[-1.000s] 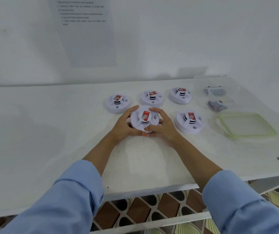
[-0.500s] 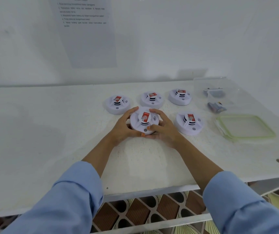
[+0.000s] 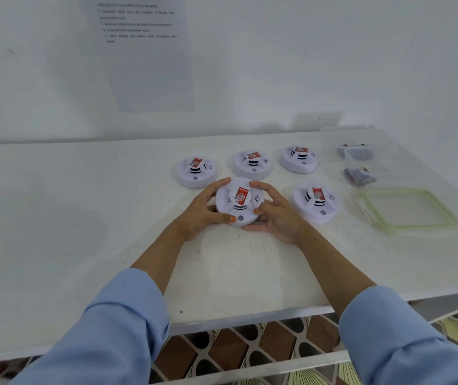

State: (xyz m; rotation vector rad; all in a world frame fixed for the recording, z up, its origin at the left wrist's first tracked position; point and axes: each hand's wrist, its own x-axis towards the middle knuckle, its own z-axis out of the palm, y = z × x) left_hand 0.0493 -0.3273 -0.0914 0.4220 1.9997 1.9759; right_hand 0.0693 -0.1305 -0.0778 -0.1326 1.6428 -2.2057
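White and scuffed, the table (image 3: 55,232) runs up to a pale wall where a sheet of paper (image 3: 144,65) hangs; its print is too blurred to read. Near the middle of the table is a round white smoke alarm (image 3: 239,201) with a red label on its raised centre, held between both hands.

The left hand (image 3: 203,215) grips it from the left. Its forefinger curls over the far rim and its thumb presses the near rim beside the small grey button. The right hand (image 3: 278,215) grips it from the right in the same way, forefinger over the far edge and thumb on the near side. One of the right hand's fingers (image 3: 253,227) lies along the table under the alarm's near edge. The alarm's sides and underside are covered by the hands, so I cannot tell whether it rests on the table or is raised just off it.

Behind it stands a row of three alarms (image 3: 253,164), and a fourth alarm (image 3: 316,201) sits just to the right of the right hand, apart from it.

At the far right a clear box (image 3: 333,140) is hard to make out against the wall. Batteries (image 3: 359,175) show through it, blurred, and I cannot count them. A green-rimmed lid (image 3: 408,209) lies flat in front of the box. Blue sleeves (image 3: 128,315) are cut off at the bottom edge, and a patterned floor (image 3: 250,348) shows below the table.
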